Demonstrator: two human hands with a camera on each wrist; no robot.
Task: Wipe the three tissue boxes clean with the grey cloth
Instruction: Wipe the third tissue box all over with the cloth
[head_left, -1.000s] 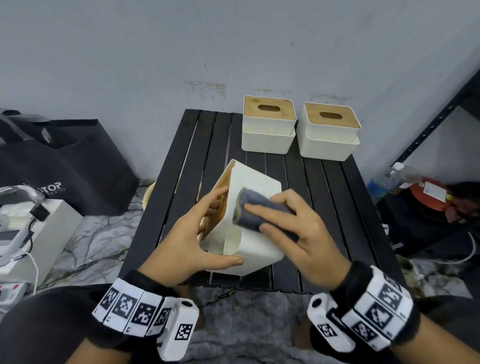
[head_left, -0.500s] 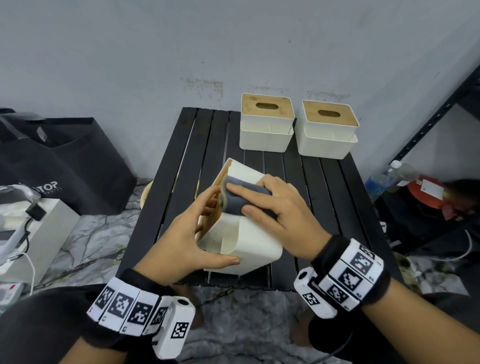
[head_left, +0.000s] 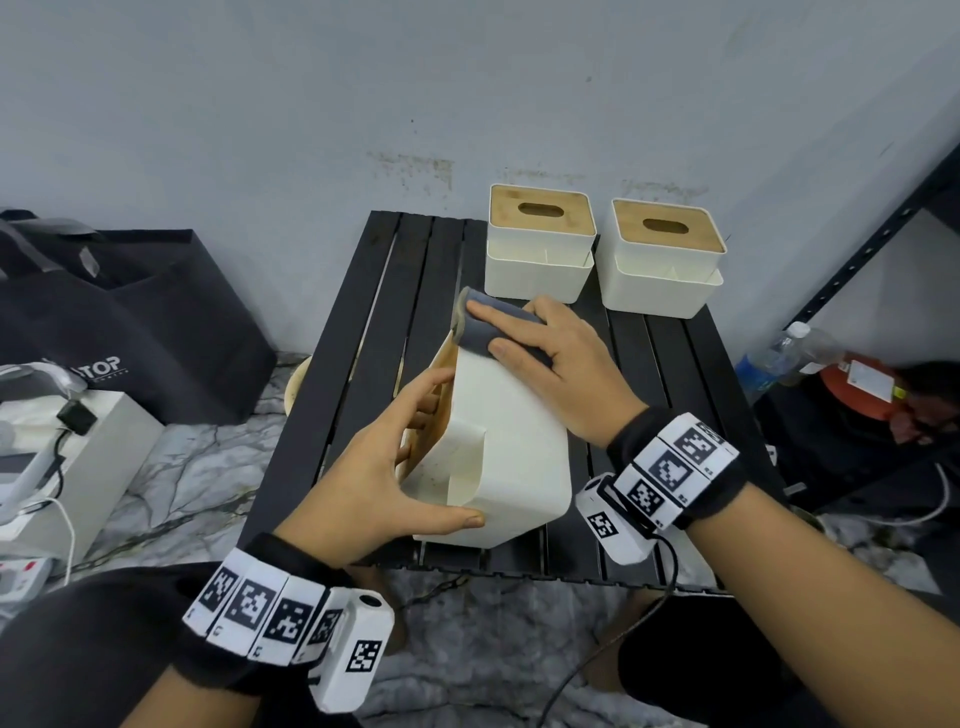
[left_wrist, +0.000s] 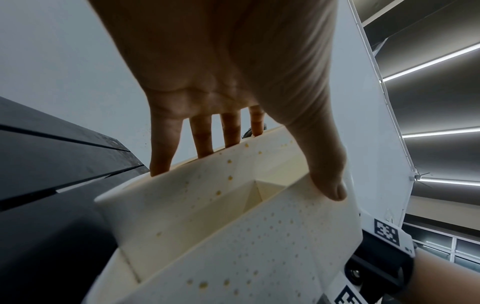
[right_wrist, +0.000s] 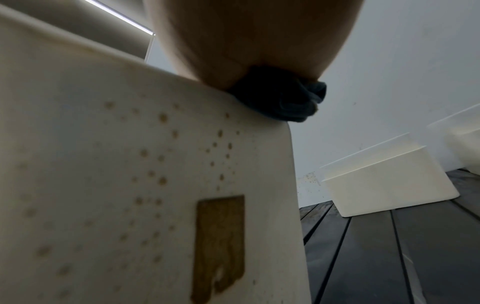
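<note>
Left hand (head_left: 363, 467) clamps the tipped box (head_left: 498, 447), fingers spread, thumb underneath, while flat right-hand fingers (head_left: 498, 317) press the cloth (head_left: 475, 330) on top, so I'd wipe firmly across those brown specks.

White letters reading "TOP" stand on the black bag (head_left: 130, 332), at about nine o'clock from the bench (head_left: 363, 332); the start of the word is hidden behind a white device. The smaller line under it and the bottle's label are too small to read.
</note>
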